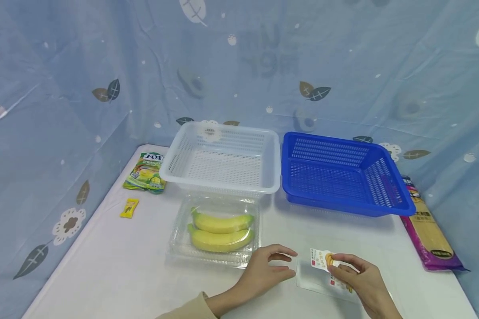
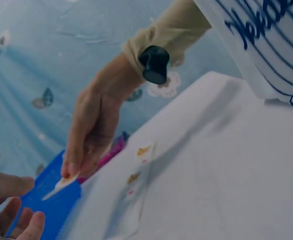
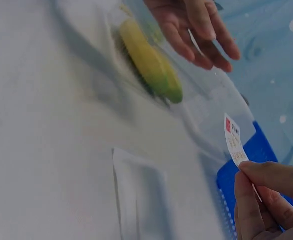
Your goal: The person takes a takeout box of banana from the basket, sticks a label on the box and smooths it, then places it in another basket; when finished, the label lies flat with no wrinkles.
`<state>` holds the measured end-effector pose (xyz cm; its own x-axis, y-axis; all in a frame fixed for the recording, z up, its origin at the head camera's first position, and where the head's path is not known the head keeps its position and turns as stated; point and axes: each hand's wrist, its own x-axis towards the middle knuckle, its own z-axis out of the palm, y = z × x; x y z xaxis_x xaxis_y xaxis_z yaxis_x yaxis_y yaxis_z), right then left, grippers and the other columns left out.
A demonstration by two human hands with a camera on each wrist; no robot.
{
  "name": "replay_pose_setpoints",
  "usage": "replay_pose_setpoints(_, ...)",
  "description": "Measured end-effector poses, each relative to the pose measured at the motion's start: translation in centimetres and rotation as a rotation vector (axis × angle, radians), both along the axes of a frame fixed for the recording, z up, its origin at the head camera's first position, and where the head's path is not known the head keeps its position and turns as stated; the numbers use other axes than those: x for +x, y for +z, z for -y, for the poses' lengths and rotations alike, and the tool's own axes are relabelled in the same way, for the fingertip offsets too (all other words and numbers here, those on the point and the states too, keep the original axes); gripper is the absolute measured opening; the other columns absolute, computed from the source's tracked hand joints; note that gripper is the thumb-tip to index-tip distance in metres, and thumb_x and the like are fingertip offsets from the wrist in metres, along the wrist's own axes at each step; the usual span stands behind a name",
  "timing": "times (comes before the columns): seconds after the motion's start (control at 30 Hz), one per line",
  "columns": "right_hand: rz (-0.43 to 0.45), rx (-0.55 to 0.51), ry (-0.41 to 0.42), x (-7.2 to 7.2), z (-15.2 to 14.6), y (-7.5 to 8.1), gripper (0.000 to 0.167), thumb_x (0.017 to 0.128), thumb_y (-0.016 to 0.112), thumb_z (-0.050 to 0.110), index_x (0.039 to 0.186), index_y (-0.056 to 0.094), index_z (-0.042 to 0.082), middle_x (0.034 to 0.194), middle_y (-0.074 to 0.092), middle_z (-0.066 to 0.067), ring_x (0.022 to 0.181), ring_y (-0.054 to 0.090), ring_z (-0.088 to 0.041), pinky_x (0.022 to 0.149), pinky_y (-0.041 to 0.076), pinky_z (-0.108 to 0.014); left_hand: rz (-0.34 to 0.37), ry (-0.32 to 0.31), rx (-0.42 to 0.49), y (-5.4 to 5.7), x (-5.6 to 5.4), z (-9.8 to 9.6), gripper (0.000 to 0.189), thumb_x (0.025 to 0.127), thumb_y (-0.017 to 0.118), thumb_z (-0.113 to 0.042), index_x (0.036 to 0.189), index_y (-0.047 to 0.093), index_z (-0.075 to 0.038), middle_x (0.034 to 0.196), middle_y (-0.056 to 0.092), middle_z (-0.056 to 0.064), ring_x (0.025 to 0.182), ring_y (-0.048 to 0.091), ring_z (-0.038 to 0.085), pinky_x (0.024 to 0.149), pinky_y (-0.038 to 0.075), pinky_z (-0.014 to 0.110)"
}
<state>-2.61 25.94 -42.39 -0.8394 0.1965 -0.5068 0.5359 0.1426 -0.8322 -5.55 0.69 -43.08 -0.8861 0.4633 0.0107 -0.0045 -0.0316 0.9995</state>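
Currently, R hand pinches printed label at lwr rt of head view, label's long axis projecting left toward L hand, which sits apart w/ fingers loosely curved, no item visibly grasped.

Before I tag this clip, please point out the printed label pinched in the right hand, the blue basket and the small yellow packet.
Printed label (image 3: 234, 141): right wrist view, middle of its exposed part.
Blue basket (image 1: 335, 205): head view, front wall.
Small yellow packet (image 1: 129, 208): head view, middle of its wrapper.
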Motion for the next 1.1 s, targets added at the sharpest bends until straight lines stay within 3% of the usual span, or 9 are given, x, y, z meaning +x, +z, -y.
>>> replay_pose_setpoints(0.2,-0.007,0.082,0.035,-0.7,0.6,0.9,0.031,0.083,0.076,0.021,0.111,0.069,0.010,0.094,0.070,0.001,0.083,0.064,-0.010,0.076,0.053,-0.025,0.021,0.010,0.035,1.8,0.2,3.4,0.027,0.081,0.074,-0.002,0.107,0.069,-0.006,0.114,0.066,0.004,0.103,0.064,0.016,0.081,0.054,0.023)
replay_pose_setpoints(0.47,-0.032,0.120,0.052,-1.9,1.9,1.7,0.044,0.080,0.079,0.021,0.117,0.065,0.004,0.083,0.066,0.000,0.075,0.059,-0.011,0.071,0.051,-0.024,-0.033,0.123,-0.051,2.8,-1.0,10.0,0.029,0.081,0.074,0.000,0.109,0.066,0.001,0.115,0.064,0.015,0.111,0.060,0.032,0.087,0.053,0.028)
replay_pose_setpoints(0.57,-0.082,0.089,0.064,-2.4,2.5,1.9,0.041,0.079,0.080,0.017,0.114,0.066,0.003,0.081,0.066,0.000,0.073,0.060,-0.010,0.071,0.053,-0.024,-0.204,0.150,-0.146,2.5,-1.5,13.3,0.030,0.079,0.075,0.002,0.108,0.067,-0.003,0.118,0.064,0.011,0.112,0.060,0.026,0.089,0.052,0.029)
replay_pose_setpoints(0.67,-0.144,0.052,0.086,-2.8,3.1,2.2,0.037,0.078,0.080,0.013,0.111,0.067,0.001,0.079,0.068,-0.002,0.072,0.062,-0.010,0.073,0.054,-0.022,-0.485,0.165,-0.288,1.9,-2.0,16.6,0.038,0.074,0.078,0.004,0.107,0.069,-0.011,0.120,0.064,0.004,0.113,0.059,0.019,0.093,0.050,0.026)
replay_pose_setpoints(0.73,-0.177,0.049,0.105,-3.0,3.5,2.3,0.036,0.078,0.079,0.012,0.110,0.067,0.000,0.079,0.069,-0.002,0.073,0.063,-0.010,0.073,0.053,-0.021,-0.653,0.178,-0.372,1.4,-2.4,18.6,0.042,0.070,0.080,0.005,0.106,0.070,-0.015,0.121,0.064,0.002,0.117,0.056,0.020,0.099,0.044,0.022)
replay_pose_setpoints(0.8,-0.188,0.060,0.115,-3.3,3.8,2.4,0.036,0.077,0.080,0.012,0.109,0.068,0.001,0.079,0.069,-0.001,0.075,0.063,-0.009,0.073,0.052,-0.019,-0.744,0.180,-0.442,0.8,-2.8,20.2,0.042,0.069,0.082,0.001,0.106,0.070,-0.016,0.126,0.061,0.001,0.124,0.050,0.023,0.106,0.034,0.018)
replay_pose_setpoints(0.93,-0.202,0.063,0.131,-3.8,4.7,2.3,0.037,0.077,0.080,0.010,0.110,0.067,-0.001,0.080,0.069,-0.001,0.075,0.062,-0.007,0.071,0.051,-0.018,-0.742,0.141,-0.545,-0.5,-3.4,22.3,0.039,0.070,0.083,-0.014,0.108,0.072,-0.016,0.140,0.051,0.002,0.140,0.028,0.028,0.115,0.024,0.037)
replay_pose_setpoints(1.07,-0.233,0.049,0.160,-4.3,5.4,2.3,0.038,0.078,0.079,0.008,0.112,0.065,-0.003,0.079,0.068,-0.002,0.073,0.061,-0.006,0.068,0.051,-0.018,-0.688,0.074,-0.593,-1.6,-4.0,23.1,0.043,0.072,0.081,-0.023,0.113,0.071,-0.017,0.151,0.038,0.005,0.144,0.016,0.036,0.105,0.025,0.065)
replay_pose_setpoints(1.1,-0.241,0.049,0.169,-4.4,5.6,2.4,0.039,0.078,0.079,0.008,0.113,0.065,-0.004,0.080,0.068,-0.003,0.074,0.061,-0.006,0.069,0.051,-0.018,-0.689,0.065,-0.597,-1.8,-4.2,23.1,0.044,0.072,0.081,-0.023,0.114,0.070,-0.017,0.151,0.037,0.006,0.143,0.016,0.037,0.105,0.026,0.064)
